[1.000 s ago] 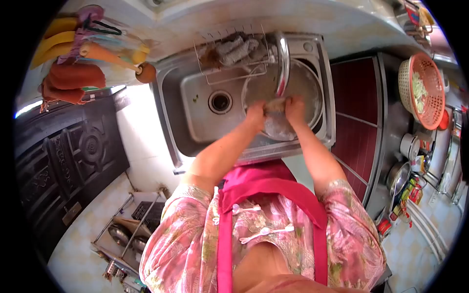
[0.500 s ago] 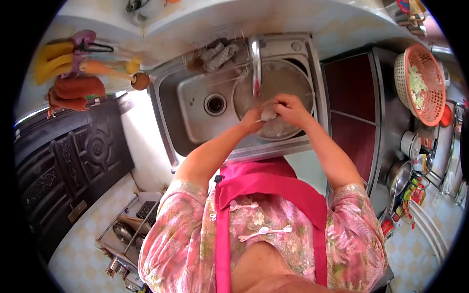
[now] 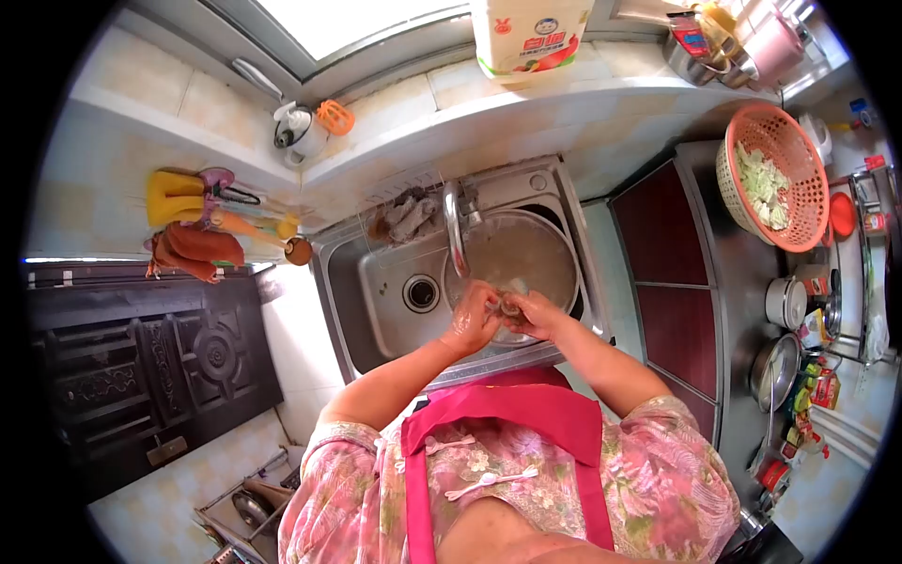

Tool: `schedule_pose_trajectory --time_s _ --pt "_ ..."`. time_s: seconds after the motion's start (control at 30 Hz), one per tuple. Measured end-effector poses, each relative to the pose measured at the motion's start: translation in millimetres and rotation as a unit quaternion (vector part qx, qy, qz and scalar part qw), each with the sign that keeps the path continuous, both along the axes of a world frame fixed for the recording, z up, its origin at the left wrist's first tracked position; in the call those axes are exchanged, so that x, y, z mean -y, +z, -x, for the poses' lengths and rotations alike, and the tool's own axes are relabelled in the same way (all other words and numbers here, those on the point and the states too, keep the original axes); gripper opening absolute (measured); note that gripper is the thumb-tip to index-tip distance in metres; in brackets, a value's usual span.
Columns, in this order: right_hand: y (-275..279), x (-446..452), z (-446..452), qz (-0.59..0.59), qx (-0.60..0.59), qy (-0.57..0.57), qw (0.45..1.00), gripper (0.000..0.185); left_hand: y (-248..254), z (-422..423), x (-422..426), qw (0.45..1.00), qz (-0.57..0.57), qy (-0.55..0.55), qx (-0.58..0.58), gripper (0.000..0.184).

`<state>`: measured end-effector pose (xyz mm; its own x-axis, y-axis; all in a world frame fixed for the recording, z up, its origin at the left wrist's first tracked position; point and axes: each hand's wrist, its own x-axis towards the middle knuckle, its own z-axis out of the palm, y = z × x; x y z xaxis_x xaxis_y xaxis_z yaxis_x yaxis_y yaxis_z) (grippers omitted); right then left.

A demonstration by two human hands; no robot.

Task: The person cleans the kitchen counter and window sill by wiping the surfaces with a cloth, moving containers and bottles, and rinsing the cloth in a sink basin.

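My left hand [image 3: 473, 320] and my right hand [image 3: 533, 316] are close together over the near edge of a round metal basin [image 3: 576, 258]. Both have bent fingers, closed on a small, pale greyish, wet-looking piece [image 3: 510, 307]. Its kind is hard to make out, and the fingers cover part of it. Cloudy water fills the basin, which stands in the right part of a steel sink [image 3: 383, 273]. A curved faucet [image 3: 455, 226] reaches over the basin's left side, just beyond my left hand.
A grey cloth [image 3: 413, 218] lies at the sink's back edge. Gloves [image 3: 178, 199] hang on the left wall. To the right, a pink colander [image 3: 806, 183] holds chopped pale-green vegetable [image 3: 759, 183]. A white jug [image 3: 531, 38] stands on the ledge.
The camera view has tilted up, bringing the window ledge into sight. Both hands have drawn toward the basin's near edge, still holding a pale piece between them.
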<state>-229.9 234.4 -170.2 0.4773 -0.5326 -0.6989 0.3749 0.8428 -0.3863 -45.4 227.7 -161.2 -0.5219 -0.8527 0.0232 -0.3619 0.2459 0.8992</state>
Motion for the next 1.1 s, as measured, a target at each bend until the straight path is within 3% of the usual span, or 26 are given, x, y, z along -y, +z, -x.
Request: schedule_pose_trajectory --time_s 0.1,0.2,0.27,0.37,0.4,0.5,0.57,0.6,0.7,0.77,0.8,0.9,0.97,1.03,1.1 --pt "43 16 8 0.032 0.023 0.150 0.988 0.008 60 16 21 0.942 0.289 -0.139 0.096 0.045" --pt "62 19 12 0.073 0.033 0.207 0.975 0.006 56 19 33 0.936 0.234 -0.233 0.122 0.036" --pt "61 23 13 0.083 0.046 0.219 0.971 0.011 44 26 42 0.933 0.205 -0.222 0.197 0.032" --pt "55 31 5 0.111 -0.155 0.328 0.925 0.010 44 35 50 0.919 0.142 -0.210 0.301 0.026" --pt "66 32 -2 0.126 -0.187 0.314 0.922 0.007 45 37 53 0.912 0.120 -0.209 0.333 0.024" --pt "59 38 -6 0.270 -0.315 0.347 0.841 0.022 21 35 59 0.886 0.115 -0.214 0.395 0.019" --pt "-7 39 1 0.450 -0.410 0.402 0.684 0.024 28 35 57 0.911 0.053 -0.175 0.370 0.021" --pt "-2 42 -2 0.530 -0.446 0.418 0.587 0.026 35 35 56 0.921 0.022 -0.154 0.358 0.021" --pt "31 43 1 0.496 -0.543 0.391 0.553 0.024 51 42 48 0.926 -0.035 -0.113 0.359 0.020" --pt "49 48 2 0.536 -0.537 0.410 0.507 0.025 8 37 41 0.962 -0.060 -0.097 0.249 0.022" --pt "52 48 3 0.555 -0.533 0.419 0.483 0.026 13 38 40 0.975 -0.072 -0.088 0.192 0.023" --pt "49 42 6 0.630 -0.524 0.338 0.463 0.025 39 34 37 0.899 -0.423 -0.032 0.107 0.033" --pt "72 37 5 0.602 -0.533 0.302 0.512 0.026 46 27 39 0.862 -0.507 -0.012 0.011 0.041" --pt "88 31 7 0.610 -0.519 0.248 0.545 0.028 59 18 40 0.887 -0.460 -0.007 -0.031 0.045" --pt "94 27 18 0.650 -0.481 0.173 0.562 0.029 73 8 41 0.960 -0.279 -0.018 -0.008 0.044"
